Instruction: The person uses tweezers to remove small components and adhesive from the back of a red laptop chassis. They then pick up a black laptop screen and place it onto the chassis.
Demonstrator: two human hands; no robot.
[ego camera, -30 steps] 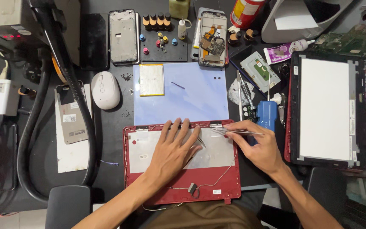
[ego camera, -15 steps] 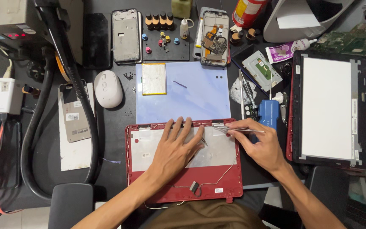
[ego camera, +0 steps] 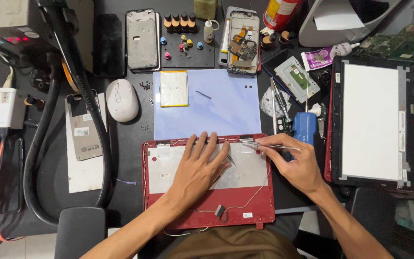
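Note:
A red laptop lid shell (ego camera: 168,211) lies open-side up at the near edge of the dark bench, with a silver foil sheet and thin white cables inside it. My left hand (ego camera: 198,170) rests flat on the foil, fingers spread toward the shell's far rim. My right hand (ego camera: 297,165) pinches metal tweezers (ego camera: 259,144), whose tips point left along the shell's top right edge, close to the cable there.
A pale blue mat (ego camera: 216,112) with a small battery (ego camera: 174,88) lies beyond the shell. A white mouse (ego camera: 122,100), phone frames (ego camera: 142,39), a blue tool (ego camera: 304,127) and a laptop screen panel (ego camera: 370,120) surround it. A thick black hose (ego camera: 92,110) curves at left.
The view has shifted slightly. Both hands stay in nearly the same place on the shell; the tweezers remain at the top right edge.

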